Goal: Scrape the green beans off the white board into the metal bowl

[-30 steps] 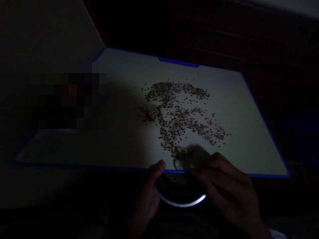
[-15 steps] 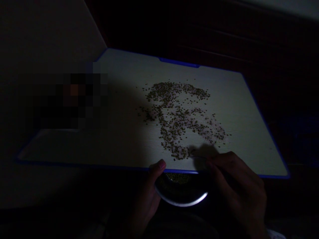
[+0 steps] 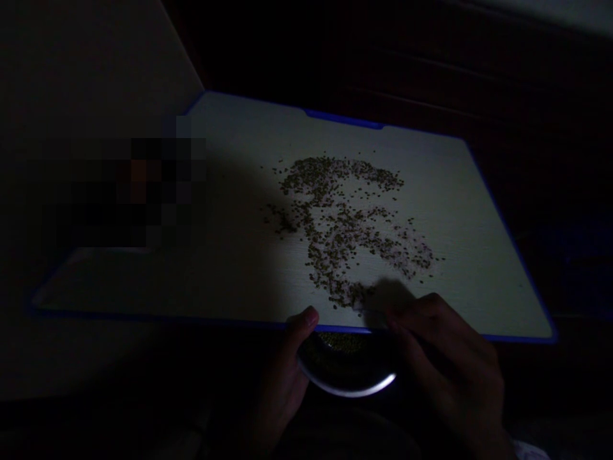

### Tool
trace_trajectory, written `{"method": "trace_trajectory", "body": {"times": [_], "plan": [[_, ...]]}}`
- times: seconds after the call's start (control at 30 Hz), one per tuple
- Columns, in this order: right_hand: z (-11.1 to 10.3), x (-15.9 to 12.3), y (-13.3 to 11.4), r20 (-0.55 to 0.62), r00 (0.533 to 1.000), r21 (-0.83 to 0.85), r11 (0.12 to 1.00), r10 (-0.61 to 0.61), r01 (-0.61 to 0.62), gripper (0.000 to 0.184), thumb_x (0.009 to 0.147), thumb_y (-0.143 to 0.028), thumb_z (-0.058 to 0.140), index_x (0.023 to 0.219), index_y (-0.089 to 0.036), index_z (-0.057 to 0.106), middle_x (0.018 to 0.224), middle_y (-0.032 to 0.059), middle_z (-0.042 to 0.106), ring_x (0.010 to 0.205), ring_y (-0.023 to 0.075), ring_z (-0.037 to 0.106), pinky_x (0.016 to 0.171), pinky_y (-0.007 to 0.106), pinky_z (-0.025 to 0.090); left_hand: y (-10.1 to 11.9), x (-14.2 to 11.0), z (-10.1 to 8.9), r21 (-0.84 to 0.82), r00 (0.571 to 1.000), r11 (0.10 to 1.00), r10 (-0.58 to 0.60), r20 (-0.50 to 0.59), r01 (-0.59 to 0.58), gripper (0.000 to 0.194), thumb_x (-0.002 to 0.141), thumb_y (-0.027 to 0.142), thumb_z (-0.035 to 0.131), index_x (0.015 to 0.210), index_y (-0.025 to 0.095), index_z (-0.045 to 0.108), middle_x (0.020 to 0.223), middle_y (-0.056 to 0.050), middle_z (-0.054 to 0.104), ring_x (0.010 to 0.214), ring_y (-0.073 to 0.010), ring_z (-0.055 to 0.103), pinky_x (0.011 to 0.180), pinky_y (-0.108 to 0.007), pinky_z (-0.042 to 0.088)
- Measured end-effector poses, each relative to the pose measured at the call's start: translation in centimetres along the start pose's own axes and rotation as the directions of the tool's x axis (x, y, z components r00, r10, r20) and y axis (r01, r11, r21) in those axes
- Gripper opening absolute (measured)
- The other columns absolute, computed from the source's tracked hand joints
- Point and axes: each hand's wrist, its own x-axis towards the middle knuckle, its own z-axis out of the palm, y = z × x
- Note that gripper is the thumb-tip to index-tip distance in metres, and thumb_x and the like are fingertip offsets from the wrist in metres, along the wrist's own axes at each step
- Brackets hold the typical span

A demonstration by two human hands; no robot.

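A pale board (image 3: 479,255) with a blue rim lies tilted across the view, and small dark green grains (image 3: 330,243), like mung beans, are scattered over its middle. My left hand (image 3: 290,377) is closed at the board's front edge, thumb on top, its other fingers mostly hidden below. Under that edge is a shiny metal bowl (image 3: 364,388) with similar grains inside, close beside the left fingers. My right hand (image 3: 454,364) is pinched low over the board near the front grains. Something thin seems to stick out of its fingertips, too dark to name.
Dark panelling or furniture (image 3: 479,76) stands behind the board. A pale surface (image 3: 96,70) lies at the left, where a blurred, pixelated patch (image 3: 124,191) covers part of the board. A bluish shape (image 3: 579,262) shows faintly at the right. The light is very dim.
My right hand has moved slightly left and toward the board's front edge. A few grains by its fingertips have shifted toward that edge. My left hand stays in place.
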Motion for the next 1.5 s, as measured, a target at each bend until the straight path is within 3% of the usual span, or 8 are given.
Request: {"method": "trace_trajectory", "body": {"times": [0.2, 0.37, 0.63, 0.93, 1.13, 1.33, 1.5], "plan": [[-0.1, -0.6, 0.0, -0.026, 0.999, 0.012, 0.999, 0.035, -0.035, 0.024, 0.100, -0.004, 0.071, 0.116, -0.021, 0.079, 0.098, 0.0022, 0.075, 0.089, 0.0122, 0.071, 0.073, 0.025, 0.059, 0.1, -0.1, 0.2, -0.025, 1.000, 1.000, 0.004, -0.018, -0.004, 0.034, 0.065, 0.036, 0.105, 0.088, 0.021, 0.086, 0.120, -0.010, 0.089, 0.133, -0.0418, 0.075, 0.118, -0.052, 0.057], [0.0, -0.5, -0.4, 0.057, 0.997, 0.051, 0.998, -0.047, 0.044, 0.026, 0.101, -0.003, 0.069, 0.120, -0.019, 0.078, 0.098, 0.0033, 0.073, 0.088, 0.0127, 0.068, 0.071, 0.025, 0.059, 0.1, 0.1, 0.0, -0.006, 1.000, 1.000, -0.010, -0.005, 0.010, 0.032, 0.068, 0.038, 0.104, 0.088, 0.020, 0.087, 0.116, -0.010, 0.090, 0.128, -0.0412, 0.077, 0.116, -0.052, 0.058], [0.5, -0.2, -0.6, 0.076, 0.994, 0.063, 0.995, -0.078, 0.074, 0.029, 0.101, -0.002, 0.067, 0.122, -0.019, 0.076, 0.101, 0.0041, 0.072, 0.090, 0.0140, 0.067, 0.070, 0.027, 0.058, 0.2, -0.3, 0.1, -0.007, 1.000, 1.000, -0.011, -0.017, 0.011, 0.028, 0.066, 0.038, 0.105, 0.079, 0.023, 0.085, 0.097, -0.007, 0.091, 0.125, -0.0405, 0.079, 0.115, -0.051, 0.058], [0.8, 0.6, 0.3, -0.058, 0.998, -0.039, 0.999, -0.004, 0.001, 0.024, 0.098, -0.004, 0.072, 0.113, -0.022, 0.078, 0.100, 0.0023, 0.078, 0.089, 0.0140, 0.073, 0.074, 0.027, 0.060, 0.1, -0.3, 0.0, -0.035, 0.999, 0.999, -0.038, 0.008, 0.038, 0.027, 0.071, 0.036, 0.102, 0.089, 0.022, 0.087, 0.114, -0.010, 0.090, 0.131, -0.0413, 0.076, 0.119, -0.053, 0.056], [1.0, 0.8, -0.1, -0.034, 0.999, -0.019, 1.000, 0.005, -0.005, 0.023, 0.100, -0.007, 0.071, 0.114, -0.023, 0.079, 0.098, 0.0015, 0.077, 0.088, 0.0148, 0.074, 0.071, 0.028, 0.060, 0.2, -0.3, 0.0, 0.003, 0.999, 1.000, -0.031, -0.029, 0.031, 0.032, 0.070, 0.037, 0.102, 0.093, 0.022, 0.087, 0.117, -0.010, 0.090, 0.134, -0.0407, 0.074, 0.119, -0.052, 0.056], [1.2, 0.8, -0.4, -0.021, 1.000, 0.024, 1.000, -0.011, 0.011, 0.022, 0.100, -0.005, 0.071, 0.113, -0.021, 0.078, 0.098, 0.0035, 0.077, 0.088, 0.0154, 0.072, 0.070, 0.030, 0.060, 0.2, -0.3, 0.1, -0.007, 1.000, 1.000, -0.001, -0.006, 0.001, 0.023, 0.072, 0.033, 0.101, 0.083, 0.023, 0.083, 0.124, -0.009, 0.088, 0.138, -0.0397, 0.071, 0.117, -0.050, 0.058], [0.7, 0.5, -0.1, -0.022, 1.000, 0.009, 1.000, 0.013, -0.013, 0.024, 0.100, -0.004, 0.071, 0.114, -0.022, 0.078, 0.099, 0.0020, 0.076, 0.089, 0.0138, 0.072, 0.072, 0.029, 0.060, 0.2, -0.3, -0.1, 0.022, 1.000, 1.000, -0.018, -0.015, 0.019, 0.027, 0.073, 0.037, 0.100, 0.091, 0.023, 0.085, 0.122, -0.010, 0.088, 0.135, -0.0395, 0.073, 0.114, -0.049, 0.059]]}}
